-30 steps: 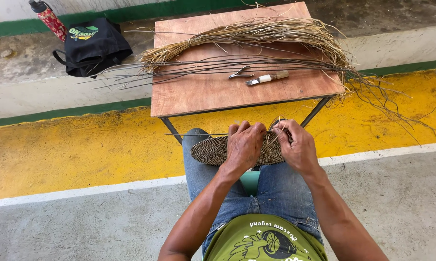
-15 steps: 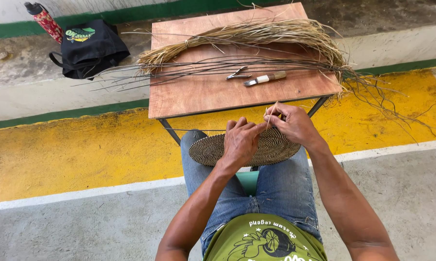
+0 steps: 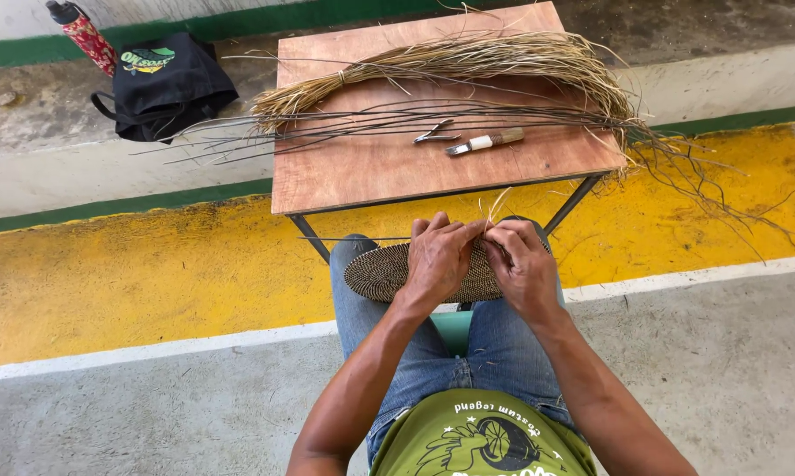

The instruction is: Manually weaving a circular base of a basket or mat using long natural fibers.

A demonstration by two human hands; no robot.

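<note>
Far left, on the concrete ledge [image 3: 27, 167]: a red patterned bottle [image 3: 87, 40] with a dark cap, lying tilted, just beside a black bag [image 3: 164, 84]. Below the ledge runs a green stripe, then a yellow painted band [image 3: 133, 282] on the floor. Centre: small wooden table [image 3: 371, 172] on a dark metal frame, directly in front of my knees. On the table's far part lies a tied bundle of pale straw [image 3: 468, 62], its loose ends spilling over the right edge; just nearer me, a spread of thin dark stems [image 3: 397, 115] running left to right, overhanging both sides. In front of the stems, small metal pliers [image 3: 436, 133], and just right of them a knife [image 3: 485, 141] with a wooden handle and pale band. On my lap, across both jeans legs, rests a flat oval woven mat [image 3: 375, 273], dark and tightly coiled. My left hand [image 3: 437, 260] lies on top of the mat, grip closed down on its far edge, fingers curled together. My right hand [image 3: 522, 264] sits just beside it, touching the left at the fingertips, grip pinched together on a pale straw strand [image 3: 494, 207] that sticks up between the hands toward the table's edge. Most of the mat's right half is hidden under both hands.
</note>
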